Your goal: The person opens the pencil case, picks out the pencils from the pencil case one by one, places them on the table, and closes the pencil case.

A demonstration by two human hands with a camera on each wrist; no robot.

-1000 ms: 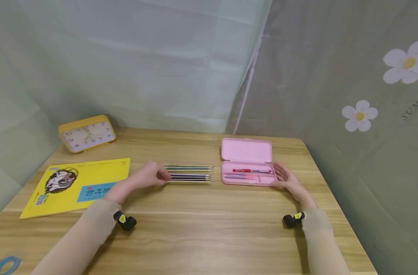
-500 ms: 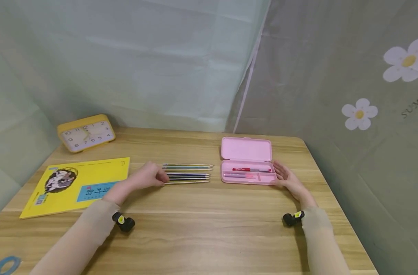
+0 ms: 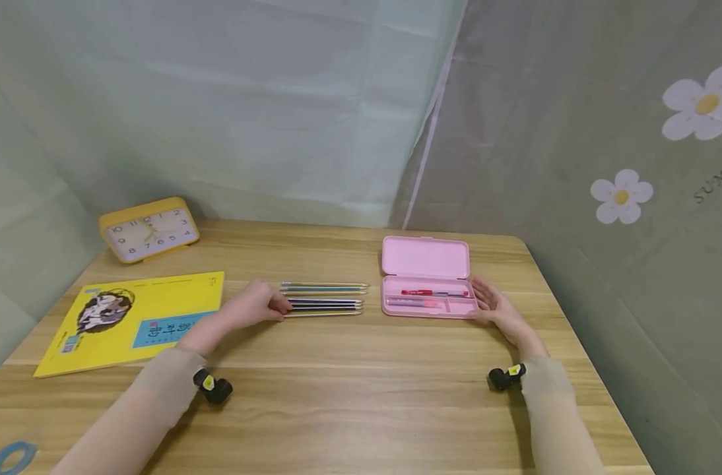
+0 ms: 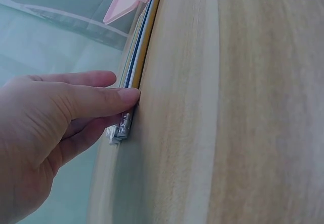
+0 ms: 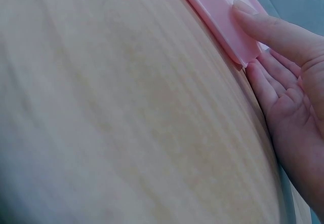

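Observation:
A row of pencils point(image 3: 328, 293) lies side by side on the wooden table. My left hand point(image 3: 251, 308) is at their left ends. In the left wrist view its thumb presses the yellow pencil point(image 4: 146, 36) nearest me, with the other fingers on the far side of the bundle. An open pink pencil case point(image 3: 425, 257) stands to the right, its lid folded back. Inside it are a red pen point(image 3: 420, 292) and a pen with a pinkish-orange end point(image 3: 414, 303). My right hand point(image 3: 503, 320) holds the case's right end, thumb over the rim and fingers along the outside.
A yellow book point(image 3: 177, 290) lies left of my left hand, partly under that forearm. Behind it sits a yellow alarm clock point(image 3: 153, 235). A blue ring point(image 3: 12, 457) is at the lower left. Curtains point(image 3: 248, 112) hang beyond the table's back edge.
My left hand has shifted slightly left, and the nearest pencil has slid a little left with it. The right hand and the pencil case keep their places.

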